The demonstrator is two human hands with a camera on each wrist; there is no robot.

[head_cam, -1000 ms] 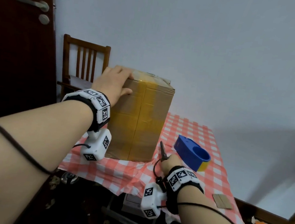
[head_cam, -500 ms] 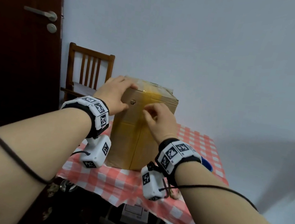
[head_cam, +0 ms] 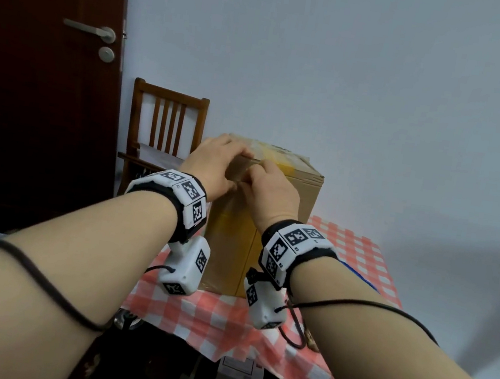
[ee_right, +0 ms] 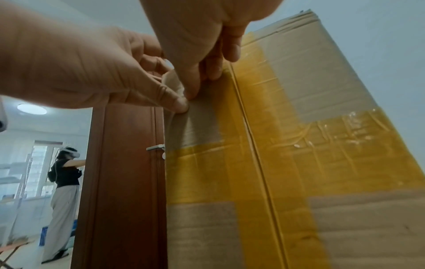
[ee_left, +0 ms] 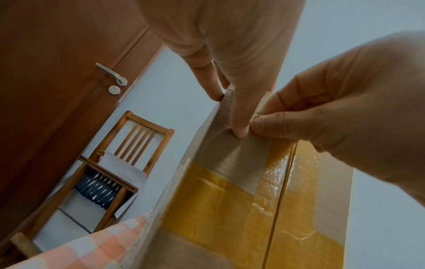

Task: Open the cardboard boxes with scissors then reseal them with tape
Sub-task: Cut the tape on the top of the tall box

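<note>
Basically left hand (head_cam: 213,165) braces box (head_cam: 284,213) mid-frame, right hand (head_cam: 269,189) pinches tape (ee_left: 234,160) edge; should peel slow, low-angle.

Dim, even indoor light is seen; glare sits on yellow tape (ee_right: 345,145); frame edges are bent and blurred.

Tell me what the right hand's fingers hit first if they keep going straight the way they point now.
The cardboard box. The right hand points forward and up at its upper front face, and its fingers already seem to touch the tape there, beside the left hand.
</note>
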